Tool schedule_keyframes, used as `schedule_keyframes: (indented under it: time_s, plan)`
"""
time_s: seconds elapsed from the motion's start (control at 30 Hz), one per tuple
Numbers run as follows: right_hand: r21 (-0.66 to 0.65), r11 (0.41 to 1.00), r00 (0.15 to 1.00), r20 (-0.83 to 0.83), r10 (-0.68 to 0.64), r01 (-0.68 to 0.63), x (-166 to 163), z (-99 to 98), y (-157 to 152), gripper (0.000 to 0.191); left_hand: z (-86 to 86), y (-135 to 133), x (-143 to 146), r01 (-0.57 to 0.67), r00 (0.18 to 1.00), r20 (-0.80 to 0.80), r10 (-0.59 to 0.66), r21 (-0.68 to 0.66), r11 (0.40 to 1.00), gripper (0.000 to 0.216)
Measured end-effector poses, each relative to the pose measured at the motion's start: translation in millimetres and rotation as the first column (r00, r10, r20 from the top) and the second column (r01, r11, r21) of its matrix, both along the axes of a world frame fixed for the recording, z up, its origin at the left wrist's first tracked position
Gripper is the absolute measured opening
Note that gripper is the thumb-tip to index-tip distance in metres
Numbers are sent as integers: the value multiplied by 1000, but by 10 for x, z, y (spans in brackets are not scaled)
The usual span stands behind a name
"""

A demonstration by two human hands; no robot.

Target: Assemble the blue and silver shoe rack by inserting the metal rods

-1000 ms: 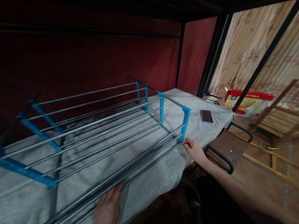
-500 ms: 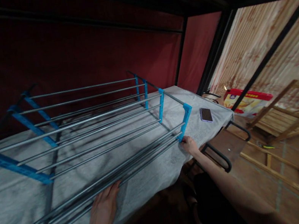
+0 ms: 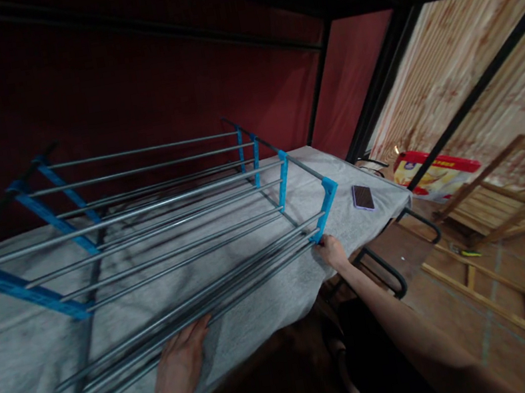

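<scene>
A shoe rack (image 3: 281,188) with blue plastic brackets and grey metal rods lies on its back along a table covered with a pale grey cloth. My right hand (image 3: 333,252) is closed at the lower end of the rack's near right bracket, its fingertips partly hidden behind it. Farther left, my left hand (image 3: 182,359) rests over the front rods (image 3: 243,288). Its fingers are stretched out and lie against the rods, with nothing else in them.
A phone (image 3: 363,198) lies on the grey cloth (image 3: 274,320) right of the rack. Dark metal tube frames (image 3: 382,270) jut out below the table's edge. On the tiled floor are wooden frames (image 3: 494,298), a slatted wooden piece (image 3: 493,210) and a red-and-yellow box (image 3: 441,172).
The view has shifted slightly. Both hands stay at the same places on the rack, and the rack lies as before.
</scene>
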State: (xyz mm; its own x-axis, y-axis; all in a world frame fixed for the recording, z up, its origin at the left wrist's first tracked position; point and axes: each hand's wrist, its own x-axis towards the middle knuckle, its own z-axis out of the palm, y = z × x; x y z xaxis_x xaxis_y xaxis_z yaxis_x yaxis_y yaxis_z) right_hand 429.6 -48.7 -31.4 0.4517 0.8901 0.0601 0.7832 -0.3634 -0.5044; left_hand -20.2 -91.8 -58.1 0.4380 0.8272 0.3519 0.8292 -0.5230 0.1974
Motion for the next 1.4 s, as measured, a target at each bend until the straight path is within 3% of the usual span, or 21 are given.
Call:
schedule_keyframes:
  time_s: [0.57, 1.27, 1.4]
  plan:
    - [21, 1000, 999, 34, 15, -16, 18, -37, 7, 14, -21, 22, -53, 78, 997, -24, -77, 38, 996, 41]
    - [-6, 1000, 999, 35, 5, -5, -101, -12, -48, 18, 47, 6, 37, -5, 1000, -13, 5, 2, 1000, 39]
    - [-21, 1000, 1000, 13, 15, -15, -117, 39, -62, 17, 157, -225, 123, -24, 996, -87, 31, 84, 996, 45]
